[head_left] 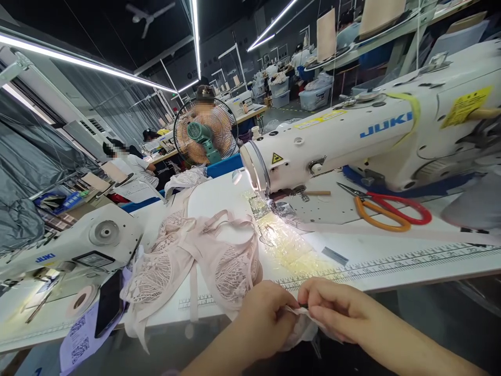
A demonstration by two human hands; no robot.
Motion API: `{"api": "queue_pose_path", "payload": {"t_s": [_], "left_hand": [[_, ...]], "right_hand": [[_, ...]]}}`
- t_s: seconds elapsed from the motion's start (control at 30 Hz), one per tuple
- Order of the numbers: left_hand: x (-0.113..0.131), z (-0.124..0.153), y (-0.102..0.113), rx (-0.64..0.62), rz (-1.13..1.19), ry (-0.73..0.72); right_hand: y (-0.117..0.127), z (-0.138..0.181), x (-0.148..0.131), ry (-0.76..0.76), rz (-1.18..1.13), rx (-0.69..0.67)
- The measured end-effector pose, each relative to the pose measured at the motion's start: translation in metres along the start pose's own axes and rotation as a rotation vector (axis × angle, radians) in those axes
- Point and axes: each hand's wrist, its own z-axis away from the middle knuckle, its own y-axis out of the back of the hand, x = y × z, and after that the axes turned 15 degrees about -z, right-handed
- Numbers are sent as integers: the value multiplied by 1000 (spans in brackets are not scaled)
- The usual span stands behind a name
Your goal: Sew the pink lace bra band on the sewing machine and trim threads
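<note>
Currently the left hand (266, 319) and right hand (337, 309) pinch the pink lace bra (219, 263) past the near table (391, 263) edge; loosened, it could fall.

"JUKI" stands in blue on the near sewing machine (391, 130) and the left sewing machine (70, 245).

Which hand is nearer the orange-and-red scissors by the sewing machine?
Right. The right hand pinches the pale fabric at the table edge, with the scissors beyond it, slightly to its right. The left hand grips the same fabric farther left.
</note>
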Motion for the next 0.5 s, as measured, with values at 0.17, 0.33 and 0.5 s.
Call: {"api": "queue_pose_path", "payload": {"t_s": [0.17,0.33,0.5], "left_hand": [[3,-1,7,-74,106,3],[4,-2,13,-257,157,8],[0,-2,7,-283,249,4]], "right_hand": [[-3,-4,14,-43,-249,-27],[0,-4,11,88,194,-97],[-6,3,1,497,1016,-181]]}}
